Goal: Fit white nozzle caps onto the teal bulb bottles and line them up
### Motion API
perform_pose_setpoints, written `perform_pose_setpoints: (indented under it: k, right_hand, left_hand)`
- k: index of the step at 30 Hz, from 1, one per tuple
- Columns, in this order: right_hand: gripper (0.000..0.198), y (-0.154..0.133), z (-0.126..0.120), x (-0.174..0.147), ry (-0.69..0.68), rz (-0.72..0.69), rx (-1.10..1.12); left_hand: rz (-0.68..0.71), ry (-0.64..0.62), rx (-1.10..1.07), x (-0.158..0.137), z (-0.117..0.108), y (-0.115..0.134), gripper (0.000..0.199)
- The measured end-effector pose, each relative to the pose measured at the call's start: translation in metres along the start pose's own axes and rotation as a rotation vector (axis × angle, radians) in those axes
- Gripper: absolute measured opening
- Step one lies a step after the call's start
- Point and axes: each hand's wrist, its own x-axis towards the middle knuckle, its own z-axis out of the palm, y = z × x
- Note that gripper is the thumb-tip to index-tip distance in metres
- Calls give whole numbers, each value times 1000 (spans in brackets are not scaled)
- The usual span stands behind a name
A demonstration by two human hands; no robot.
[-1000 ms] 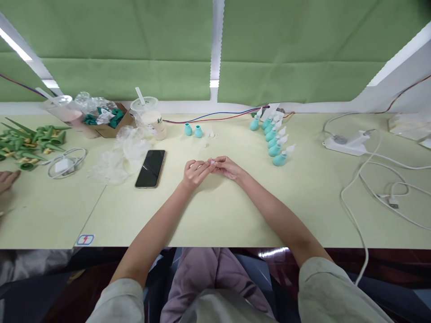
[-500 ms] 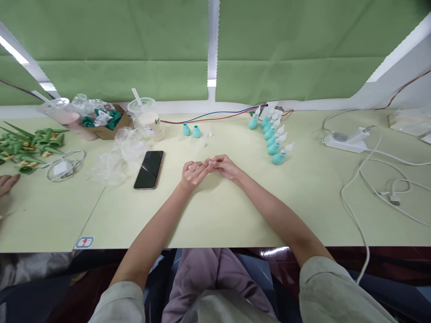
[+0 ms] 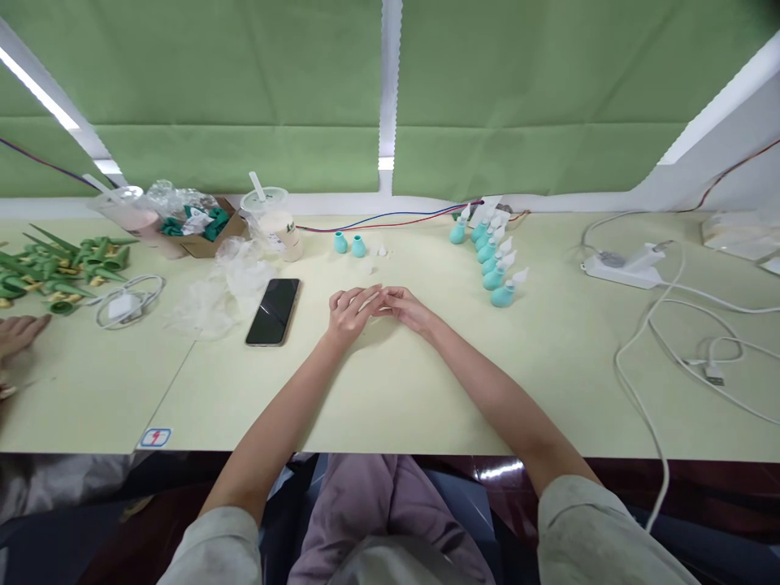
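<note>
Teal pots (image 3: 358, 247) past L hand (image 3: 348, 315), R hand (image 3: 412, 310), rm nr front edge (image 3: 402, 448), grip unclear

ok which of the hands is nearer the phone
Left: the left hand is to the phone's right, with a gap between; the right hand is farther right.

Green panels (image 3: 244, 73) are covering the upper frame, a white strip (image 3: 387, 89) is dividing them at top centre, a pale tabletop (image 3: 396, 398) is spanning the middle, and a glossy dark-red floor (image 3: 512, 504) is reflecting light at lower centre-right.
</note>
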Motion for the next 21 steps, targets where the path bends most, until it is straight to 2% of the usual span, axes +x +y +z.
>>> perform_pose_setpoints:
  k: [4,10,16,21]
  right_hand:
    - [32,0,-1,1,8,-13,4]
    - [29,0,1,1,94,-18,35]
    - [24,2,-2,1,71,-26,8]
    - [25,2,-4,1,37,-18,-19]
  left_hand:
    - [-11,15,4,-5,4,2,20]
    - [-28,-101,-88,-10,7,-1,26]
    - [-55,-174,-138,-10,5,-2,23]
    - [32,-61,-114,-10,3,0,26]
